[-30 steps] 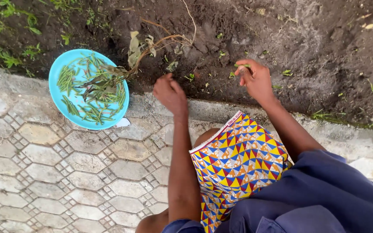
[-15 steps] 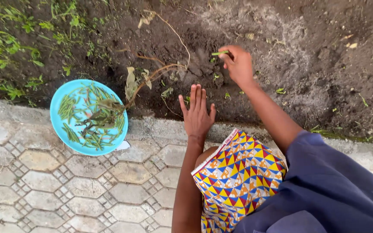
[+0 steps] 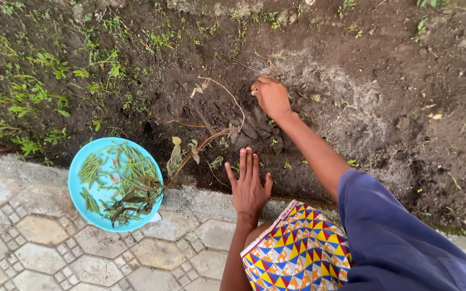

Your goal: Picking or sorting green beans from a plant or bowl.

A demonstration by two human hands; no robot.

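My right hand (image 3: 271, 98) reaches out over the dark soil (image 3: 384, 81) with its fingers curled down against the earth. I cannot see whether anything is pinched in them. My left hand (image 3: 249, 186) lies flat and holds nothing, palm down on the soil just beyond the stone kerb (image 3: 200, 199). A wilted plant with a long thin stem (image 3: 200, 146) lies to its left. The plant's lower end rests in a blue bowl (image 3: 82, 172) of pulled green shoots, which stands on the paving.
Hexagonal paving stones (image 3: 33, 237) cover the near left. Small green weeds (image 3: 33, 94) grow in the soil at the far left. A pale ashy patch (image 3: 346, 102) lies right of my right hand. Patterned cloth (image 3: 297, 253) covers my lap.
My right hand has moved farther out and down onto the soil. My left hand has lowered from raised and spread to flat on the ground. The view has shifted away from the bowl.
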